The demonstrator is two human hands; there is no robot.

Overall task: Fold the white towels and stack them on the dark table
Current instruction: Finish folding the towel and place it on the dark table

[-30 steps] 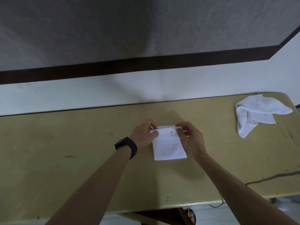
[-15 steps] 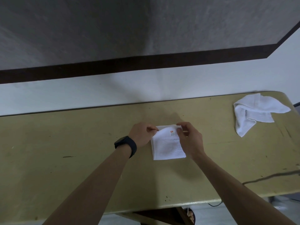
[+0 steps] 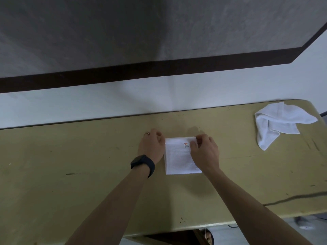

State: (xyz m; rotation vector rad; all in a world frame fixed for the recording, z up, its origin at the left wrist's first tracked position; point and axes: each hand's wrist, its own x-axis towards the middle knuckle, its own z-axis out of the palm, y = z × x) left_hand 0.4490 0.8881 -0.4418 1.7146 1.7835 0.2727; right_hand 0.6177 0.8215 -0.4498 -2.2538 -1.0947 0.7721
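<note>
A small folded white towel (image 3: 178,161) with a red logo lies flat on the olive-yellow table (image 3: 70,156), in the middle. My right hand (image 3: 206,152) pinches its far right corner between thumb and fingers. Just off the towel's far left corner sits my left hand (image 3: 152,145), fingers loosely curled, with a black watch on the wrist; that corner shows in full and nothing is in the hand. A second white towel (image 3: 279,121) lies crumpled and unfolded at the table's far right end.
The table runs along a white wall (image 3: 88,106) with a dark stripe. A dark cable (image 3: 292,198) crosses the table's near right corner. Below the near edge a sandalled foot (image 3: 208,237) shows on the floor.
My left hand has let go of the towel's far left corner and slid a little left. The towel's far edge now lies flat. My right hand stays on the right corner.
</note>
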